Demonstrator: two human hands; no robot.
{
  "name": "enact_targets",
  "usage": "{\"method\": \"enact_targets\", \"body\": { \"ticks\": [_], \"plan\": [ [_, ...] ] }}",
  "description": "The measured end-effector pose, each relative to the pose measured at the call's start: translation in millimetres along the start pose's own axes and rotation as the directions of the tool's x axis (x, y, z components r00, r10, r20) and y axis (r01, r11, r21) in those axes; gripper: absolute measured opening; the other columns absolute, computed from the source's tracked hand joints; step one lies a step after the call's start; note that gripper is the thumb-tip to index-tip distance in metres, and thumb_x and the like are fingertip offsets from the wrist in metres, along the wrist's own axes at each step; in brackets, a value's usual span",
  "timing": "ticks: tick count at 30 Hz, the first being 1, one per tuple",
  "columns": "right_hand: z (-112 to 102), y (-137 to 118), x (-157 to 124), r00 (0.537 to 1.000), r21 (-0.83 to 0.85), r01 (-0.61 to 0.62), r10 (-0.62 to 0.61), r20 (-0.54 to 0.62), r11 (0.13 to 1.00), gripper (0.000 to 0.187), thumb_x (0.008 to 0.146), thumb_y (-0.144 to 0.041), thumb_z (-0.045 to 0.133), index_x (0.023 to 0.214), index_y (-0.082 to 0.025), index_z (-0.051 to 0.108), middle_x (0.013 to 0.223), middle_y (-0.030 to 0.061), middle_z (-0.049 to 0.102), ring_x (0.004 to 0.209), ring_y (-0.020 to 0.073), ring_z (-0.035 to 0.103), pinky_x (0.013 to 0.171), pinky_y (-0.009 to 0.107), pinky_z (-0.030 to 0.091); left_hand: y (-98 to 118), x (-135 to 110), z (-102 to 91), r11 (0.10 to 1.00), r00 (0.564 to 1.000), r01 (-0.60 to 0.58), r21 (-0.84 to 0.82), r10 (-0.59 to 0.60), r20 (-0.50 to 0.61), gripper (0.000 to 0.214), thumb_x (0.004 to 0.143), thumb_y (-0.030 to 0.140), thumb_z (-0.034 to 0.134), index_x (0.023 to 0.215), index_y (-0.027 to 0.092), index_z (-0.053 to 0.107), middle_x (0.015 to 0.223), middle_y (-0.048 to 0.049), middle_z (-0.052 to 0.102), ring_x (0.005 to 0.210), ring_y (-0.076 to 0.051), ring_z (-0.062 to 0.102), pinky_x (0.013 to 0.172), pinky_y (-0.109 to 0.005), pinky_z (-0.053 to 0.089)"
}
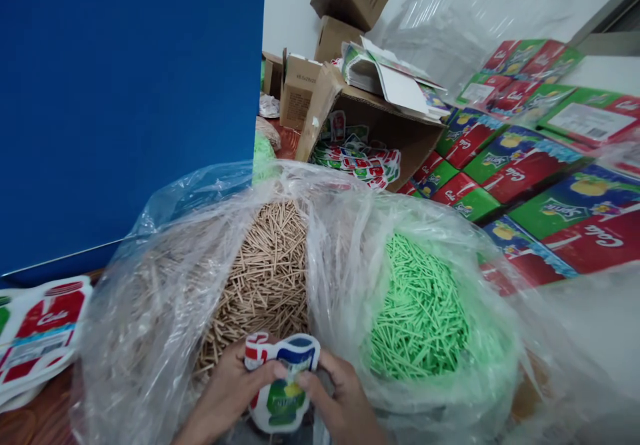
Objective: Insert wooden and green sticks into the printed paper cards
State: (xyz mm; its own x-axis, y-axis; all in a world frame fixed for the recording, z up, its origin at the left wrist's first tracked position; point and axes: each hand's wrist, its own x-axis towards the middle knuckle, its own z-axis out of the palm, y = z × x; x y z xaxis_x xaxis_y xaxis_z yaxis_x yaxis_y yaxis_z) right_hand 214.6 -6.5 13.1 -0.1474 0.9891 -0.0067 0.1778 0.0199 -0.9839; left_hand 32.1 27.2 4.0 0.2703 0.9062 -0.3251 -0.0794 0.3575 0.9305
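a smooth blue panel point(130, 98) stands behind and left of the clear plastic bag of brown sticks point(150, 305). beyond that bag to the right, stacked glossy cartons point(520, 165) in red, green and blue read "cola" and "sprite". the bag itself is thin and wrinkled, open over a loose heap of straight brown sticks point(270, 272); right beside it, a similar bag point(493, 378) holds bright green sticks point(420, 312). behind it, a corrugated cardboard box point(420, 138) contains many flat cutouts point(355, 162). at its near edge, the left hand point(227, 385) and right hand point(345, 392) both pinch 1 white-edged, bottle-shaped printed cutout point(285, 402), thumbs on its face. its neck points away from the wearer, long axis leaning slightly right; its green lettering is too blurred to read. the red-and-white top of a 2nd cutout point(256, 348) shows behind it.
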Motion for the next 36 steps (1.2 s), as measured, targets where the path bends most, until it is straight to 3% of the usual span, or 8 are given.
{"method": "enact_targets", "body": {
  "ticks": [4, 8, 12, 16, 21, 25, 31, 36],
  "plan": [
    [7.8, -1.8, 4.1, 0.986, 0.104, -0.092, 0.105, -0.128, 0.990, 0.029, 0.084, -0.044, 0.062, 0.078, -0.017, 0.068, 0.071, 0.0013, 0.066, 0.066, 0.0156, 0.060, 0.062, 0.022, 0.050, 2.4, -3.5, 2.0, 0.982, 0.995, 0.058, -0.178, -0.072, -0.071, 0.047, 0.054, 0.051, 0.083, 0.084, 0.016, 0.074, 0.069, -0.0020, 0.075, 0.060, -0.019, 0.067, 0.061, -0.027, 0.055],
    [11.6, 2.5, 7.4, 0.971, 0.181, -0.023, 0.065, -0.231, 0.983, 0.027, 0.085, -0.043, 0.061, 0.087, -0.018, 0.069, 0.076, 0.0016, 0.067, 0.071, 0.0158, 0.061, 0.067, 0.023, 0.050, 5.3, -5.2, -1.4, 0.980, 0.994, 0.045, -0.192, -0.062, -0.085, 0.043, 0.058, 0.050, 0.082, 0.086, 0.018, 0.074, 0.074, -0.0017, 0.077, 0.067, -0.020, 0.070, 0.064, -0.026, 0.056],
    [15.5, 9.5, 12.0, 0.981, 0.218, 0.002, 0.041, -0.189, 0.976, 0.030, 0.082, -0.045, 0.065, 0.094, -0.019, 0.070, 0.083, 0.0035, 0.071, 0.077, 0.0182, 0.065, 0.071, 0.026, 0.053, 6.3, -3.2, -4.9, 0.990, 0.989, -0.019, -0.138, -0.002, -0.149, 0.030, 0.060, 0.046, 0.081, 0.075, 0.021, 0.076, 0.067, 0.0009, 0.076, 0.065, -0.018, 0.070, 0.064, -0.022, 0.055],
    [14.9, 6.4, 16.1, 0.976, 0.103, 0.153, -0.134, -0.173, 0.983, 0.014, 0.081, -0.034, 0.067, 0.085, -0.022, 0.072, 0.078, 0.0012, 0.070, 0.072, 0.0157, 0.064, 0.067, 0.023, 0.051, 4.7, -0.6, -11.0, 0.991, 0.983, -0.136, -0.007, 0.134, -0.128, 0.020, 0.066, 0.042, 0.077, 0.074, 0.024, 0.079, 0.076, -0.0005, 0.078, 0.073, -0.019, 0.071, 0.067, -0.020, 0.055],
    [10.3, 4.5, 16.3, 0.917, -0.011, 0.327, -0.320, -0.238, 0.945, 0.010, 0.083, -0.022, 0.064, 0.089, -0.026, 0.071, 0.082, -0.0002, 0.070, 0.074, 0.0149, 0.065, 0.069, 0.022, 0.051, 9.9, -1.4, -16.7, 0.940, 0.948, -0.306, 0.149, 0.315, -0.045, 0.017, 0.069, 0.030, 0.075, 0.086, 0.029, 0.079, 0.092, -0.0004, 0.077, 0.085, -0.018, 0.070, 0.075, -0.018, 0.053],
    [10.6, 10.2, 13.0, 0.912, -0.062, 0.271, -0.277, -0.303, 0.961, 0.009, 0.085, -0.024, 0.060, 0.084, -0.021, 0.069, 0.075, 0.0001, 0.067, 0.067, 0.0145, 0.062, 0.063, 0.021, 0.049, 17.4, -3.4, -14.1, 0.891, 0.926, -0.369, 0.265, 0.377, 0.022, 0.012, 0.076, 0.027, 0.070, 0.086, 0.029, 0.078, 0.086, 0.0007, 0.075, 0.078, -0.015, 0.068, 0.072, -0.016, 0.051],
    [14.2, 6.8, 11.3, 0.990, -0.040, 0.075, -0.079, -0.117, 0.996, 0.009, 0.081, -0.025, 0.062, 0.085, -0.019, 0.066, 0.072, 0.0001, 0.065, 0.065, 0.0151, 0.060, 0.061, 0.022, 0.049, 10.8, -5.2, -19.2, 0.823, 0.885, -0.410, 0.392, 0.464, -0.048, 0.016, 0.081, 0.025, 0.065, 0.089, 0.030, 0.078, 0.085, 0.0012, 0.076, 0.075, -0.015, 0.066, 0.069, -0.016, 0.050],
    [12.0, -0.1, 17.2, 0.959, -0.163, 0.196, -0.224, -0.175, 0.967, 0.007, 0.082, -0.020, 0.060, 0.083, -0.020, 0.067, 0.080, 0.0024, 0.065, 0.075, 0.0168, 0.063, 0.070, 0.024, 0.050, 10.7, -7.7, -18.7, 0.817, 0.866, -0.427, 0.387, 0.493, -0.083, 0.012, 0.075, 0.027, 0.073, 0.083, 0.031, 0.080, 0.073, 0.0026, 0.075, 0.068, -0.015, 0.068, 0.064, -0.016, 0.050]
  ]
}}
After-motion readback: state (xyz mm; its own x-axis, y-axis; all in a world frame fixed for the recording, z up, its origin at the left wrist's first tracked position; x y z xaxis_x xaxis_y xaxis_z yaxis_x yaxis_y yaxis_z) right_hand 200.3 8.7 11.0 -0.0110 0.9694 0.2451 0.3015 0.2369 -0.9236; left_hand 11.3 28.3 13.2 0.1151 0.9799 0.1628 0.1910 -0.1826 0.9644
